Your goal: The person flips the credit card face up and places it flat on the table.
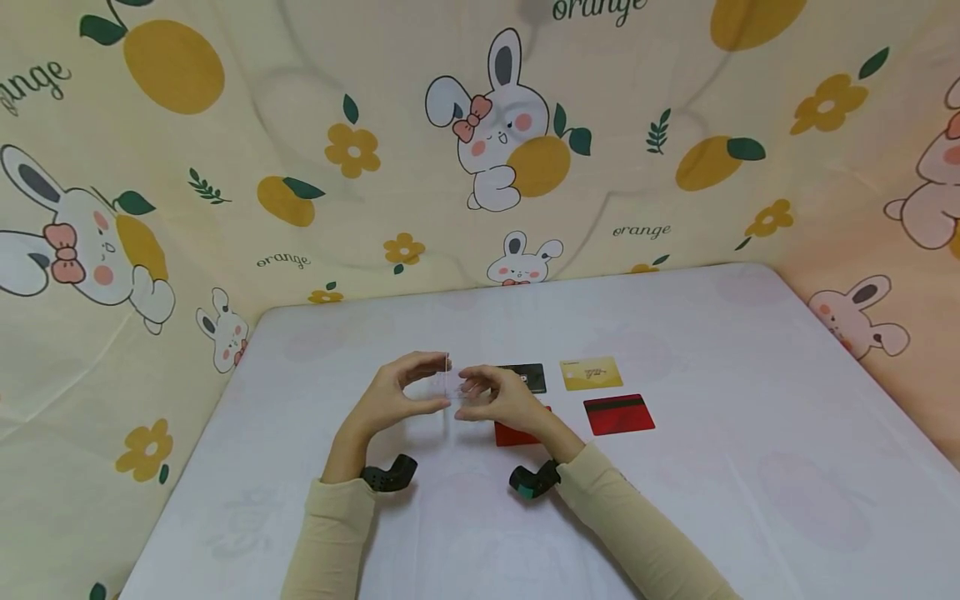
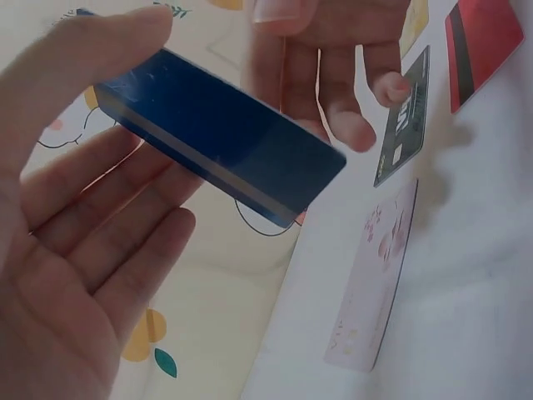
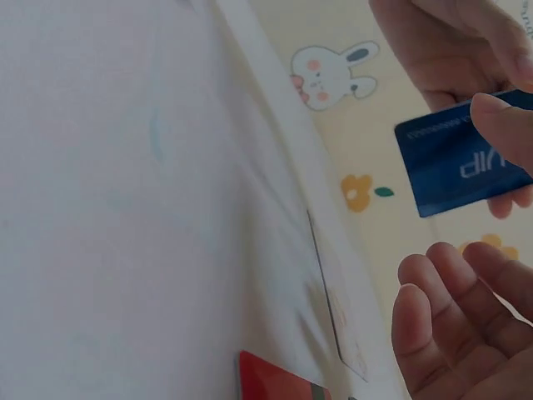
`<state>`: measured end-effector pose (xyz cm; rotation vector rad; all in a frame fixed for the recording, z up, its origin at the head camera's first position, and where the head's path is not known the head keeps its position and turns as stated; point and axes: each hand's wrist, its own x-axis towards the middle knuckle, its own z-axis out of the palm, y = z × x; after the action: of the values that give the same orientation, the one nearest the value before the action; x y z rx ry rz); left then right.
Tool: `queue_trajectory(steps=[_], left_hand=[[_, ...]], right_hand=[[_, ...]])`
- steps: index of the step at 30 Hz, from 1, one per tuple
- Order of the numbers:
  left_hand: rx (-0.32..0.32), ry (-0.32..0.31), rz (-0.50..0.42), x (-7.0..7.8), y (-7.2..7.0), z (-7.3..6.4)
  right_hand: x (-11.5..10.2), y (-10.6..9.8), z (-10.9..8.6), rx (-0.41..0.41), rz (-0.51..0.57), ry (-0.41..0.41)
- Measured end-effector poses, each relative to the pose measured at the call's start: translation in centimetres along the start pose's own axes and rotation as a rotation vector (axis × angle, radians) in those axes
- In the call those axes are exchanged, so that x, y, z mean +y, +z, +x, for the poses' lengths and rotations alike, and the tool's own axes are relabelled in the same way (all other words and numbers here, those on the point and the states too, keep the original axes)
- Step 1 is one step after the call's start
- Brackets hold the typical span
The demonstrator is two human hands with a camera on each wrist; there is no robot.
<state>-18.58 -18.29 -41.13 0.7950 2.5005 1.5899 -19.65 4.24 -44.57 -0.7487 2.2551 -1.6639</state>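
My left hand (image 1: 393, 392) holds a blue card (image 2: 225, 133) between thumb and fingers. In the head view the card stands nearly edge-on. One face has a pale stripe along it; the other, in the right wrist view, carries "VIP" lettering. Facing it is my right hand (image 1: 504, 396), its fingers loosely bent and spread beside the card. In the right wrist view the right thumb (image 3: 504, 129) overlaps the card. A pale flowered card (image 2: 375, 283) lies below, mostly hidden between the hands in the head view.
On the white table (image 1: 750, 417) lie a dark card (image 1: 534, 377), a gold card (image 1: 592, 373) and a red card with a black stripe (image 1: 619, 415). Another red card (image 1: 516, 434) is partly covered by my right hand. Patterned cloth (image 1: 420, 167) hangs behind the table.
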Motion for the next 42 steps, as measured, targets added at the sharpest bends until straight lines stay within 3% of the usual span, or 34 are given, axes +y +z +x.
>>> queue_trajectory(steps=[21,42], left_hand=[[0.01,0.031,-0.079,0.6,0.23,0.09],[0.015,0.078,-0.088,0.64,0.15,0.04]], right_hand=[[-0.26,0.72,-0.07,-0.005,-0.004,0.031],[-0.09,0.73,0.0,0.023,-0.046,0.007]])
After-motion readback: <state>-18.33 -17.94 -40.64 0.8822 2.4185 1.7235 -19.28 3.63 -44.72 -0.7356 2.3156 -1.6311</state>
